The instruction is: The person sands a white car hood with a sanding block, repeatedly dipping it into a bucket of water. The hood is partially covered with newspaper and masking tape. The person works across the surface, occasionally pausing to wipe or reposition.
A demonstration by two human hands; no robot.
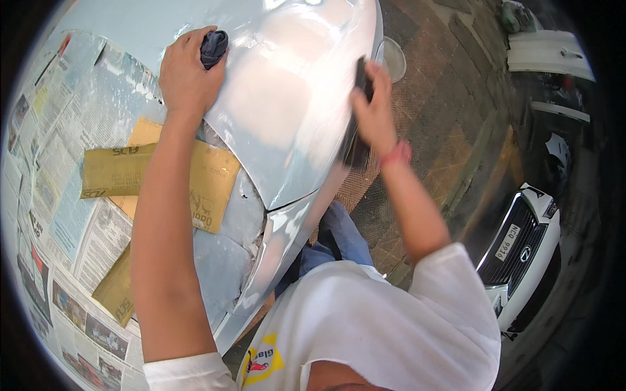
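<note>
My left hand (pixel 192 75) grips a crumpled dark cloth (pixel 214 49) on a pale grey-white car body panel (pixel 274 111), which has matt patches and wet-looking shine. My right hand (pixel 373 107) holds a long black block (pixel 355 150) at the panel's curved right edge, slightly blurred, its underside hidden. Yellow-brown paper sheets (pixel 111 169) lie under my left forearm on newspaper (pixel 94 241) that covers the panel's left part. Another such sheet (pixel 114 287) lies lower down, partly behind that forearm.
A round pale container (pixel 394 60) stands on the patterned floor (pixel 430 104) beyond the panel's right edge. White detached car parts (pixel 544 52) lie at the upper right, and a white bumper with black grille (pixel 531 221) at the lower right. My legs (pixel 332 228) are beside the panel.
</note>
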